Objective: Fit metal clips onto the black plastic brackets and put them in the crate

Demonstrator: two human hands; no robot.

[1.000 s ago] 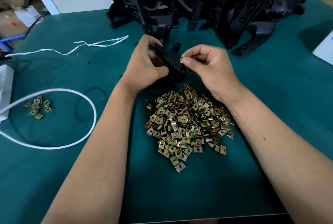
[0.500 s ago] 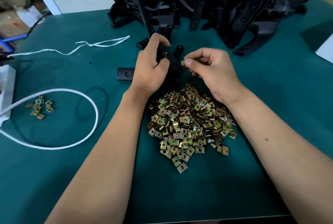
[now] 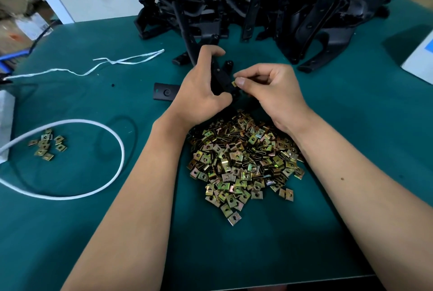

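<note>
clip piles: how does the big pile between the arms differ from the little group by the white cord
The big clip pile holds a great many clips heaped over one another; the small clip group holds only a handful, mostly lying flat. The big clip pile sits between the forearms, just below both hands; the small clip group lies far left, inside the loop of the white cord. Both are the same brassy square clips on the green mat.

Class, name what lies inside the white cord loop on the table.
Inside the white cord loop lies a small cluster of metal clips on bare green table. Nothing covers them.
</note>
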